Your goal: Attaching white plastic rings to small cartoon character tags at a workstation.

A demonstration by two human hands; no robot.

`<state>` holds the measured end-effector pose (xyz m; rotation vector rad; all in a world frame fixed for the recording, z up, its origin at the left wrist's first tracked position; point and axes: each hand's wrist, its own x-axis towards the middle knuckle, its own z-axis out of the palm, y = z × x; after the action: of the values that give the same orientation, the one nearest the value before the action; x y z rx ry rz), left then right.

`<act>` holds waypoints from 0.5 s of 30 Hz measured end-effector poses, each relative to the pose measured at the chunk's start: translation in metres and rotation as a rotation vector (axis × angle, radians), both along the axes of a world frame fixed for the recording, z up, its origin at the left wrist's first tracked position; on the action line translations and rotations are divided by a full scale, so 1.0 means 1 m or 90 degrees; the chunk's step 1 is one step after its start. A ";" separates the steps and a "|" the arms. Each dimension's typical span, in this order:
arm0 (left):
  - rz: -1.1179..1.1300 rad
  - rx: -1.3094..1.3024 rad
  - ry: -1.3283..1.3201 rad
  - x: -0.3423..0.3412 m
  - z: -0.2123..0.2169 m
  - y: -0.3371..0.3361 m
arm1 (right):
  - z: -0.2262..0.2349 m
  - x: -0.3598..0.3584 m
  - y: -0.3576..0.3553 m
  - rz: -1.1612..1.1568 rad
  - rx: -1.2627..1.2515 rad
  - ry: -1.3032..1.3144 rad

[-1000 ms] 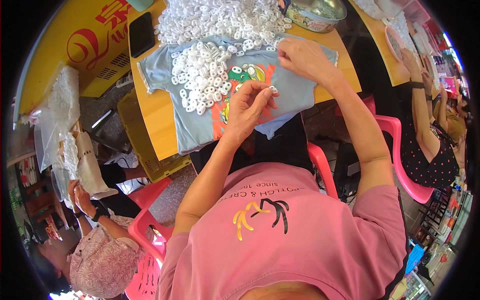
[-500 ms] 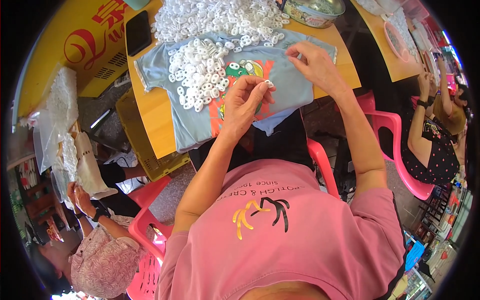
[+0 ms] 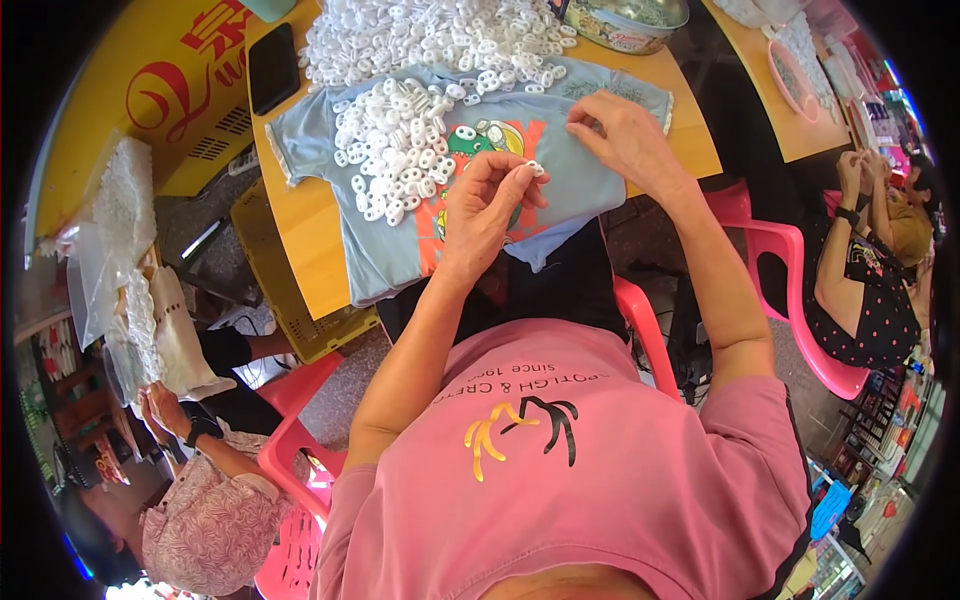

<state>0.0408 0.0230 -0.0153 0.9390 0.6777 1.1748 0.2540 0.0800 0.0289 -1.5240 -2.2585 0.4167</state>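
Observation:
My left hand [image 3: 487, 205] is raised over a light blue T-shirt [image 3: 400, 240] spread on the yellow table [image 3: 310, 250], and pinches a small white plastic piece [image 3: 535, 167] between its fingertips. My right hand [image 3: 625, 140] rests on the shirt a little farther back, fingers curled down; whether it holds anything is hidden. A pile of small white plastic pieces [image 3: 395, 140] lies on the shirt to the left of my left hand. A much larger heap of the same white pieces [image 3: 420, 35] covers the table behind the shirt.
A black phone [image 3: 272, 66] lies at the table's back left. A patterned metal bowl [image 3: 625, 20] stands at the back. Pink plastic chairs [image 3: 790, 300] surround me. One person sits at right [image 3: 870, 270], another at lower left [image 3: 200, 500]. A yellow crate [image 3: 290, 310] sits under the table.
My left hand has drawn back toward me with a white piece pinched in its fingers. My right hand has stayed on the shirt.

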 end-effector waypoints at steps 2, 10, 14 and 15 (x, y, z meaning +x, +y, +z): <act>0.002 -0.003 0.001 0.000 0.001 0.000 | 0.001 -0.001 0.001 -0.001 -0.001 0.003; -0.005 -0.009 0.003 0.000 0.002 -0.002 | -0.002 -0.006 -0.002 0.032 0.064 -0.077; 0.001 0.014 -0.004 0.000 -0.001 0.000 | -0.005 -0.008 -0.010 0.000 0.082 -0.086; 0.000 0.011 -0.007 0.000 -0.001 0.000 | -0.006 -0.008 -0.013 -0.009 0.101 -0.079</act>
<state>0.0410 0.0227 -0.0161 0.9468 0.6589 1.1862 0.2462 0.0672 0.0229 -1.5222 -2.3108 0.1384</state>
